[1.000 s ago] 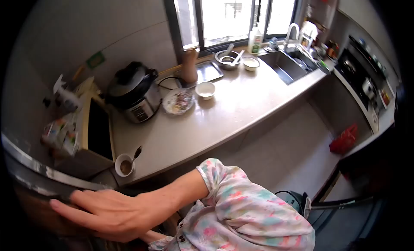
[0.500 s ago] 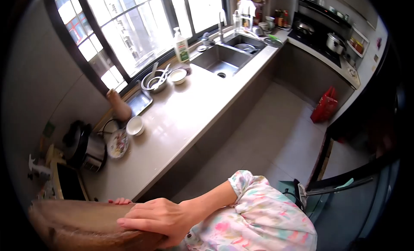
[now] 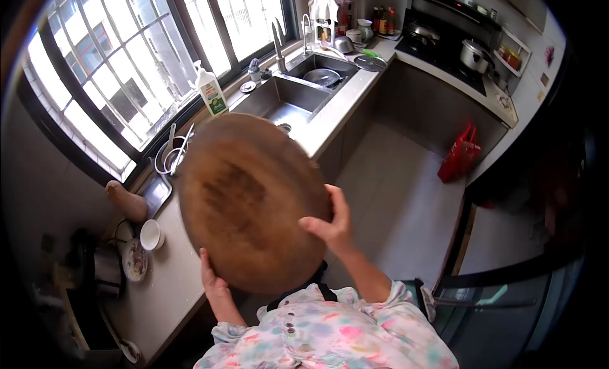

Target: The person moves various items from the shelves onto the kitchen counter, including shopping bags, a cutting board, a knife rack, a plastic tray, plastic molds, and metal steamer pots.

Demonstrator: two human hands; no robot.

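Note:
A thick round wooden chopping board [image 3: 254, 197], brown with a darker worn patch in its middle, is held up in front of my body. My left hand [image 3: 216, 284] grips its lower left edge, fingers partly hidden at the rim. On the right edge, my right hand [image 3: 331, 223] clasps the board with the thumb on its face and the other fingers round the side. The board hangs over the counter's front edge and hides part of the worktop [image 3: 174, 267] behind it.
A double sink [image 3: 254, 101] lies beyond the board, with a white soap bottle [image 3: 210, 90] beside it. Left on the counter are a white bowl [image 3: 151, 234], a patterned plate [image 3: 135, 260], a butternut squash [image 3: 125, 201] and a cooker [image 3: 104, 267]. A red bag [image 3: 460, 156] stands on the floor.
The chopping board has come from the lower left up to the centre, its round face now turned toward me. Both hands moved with it, and my view has shifted.

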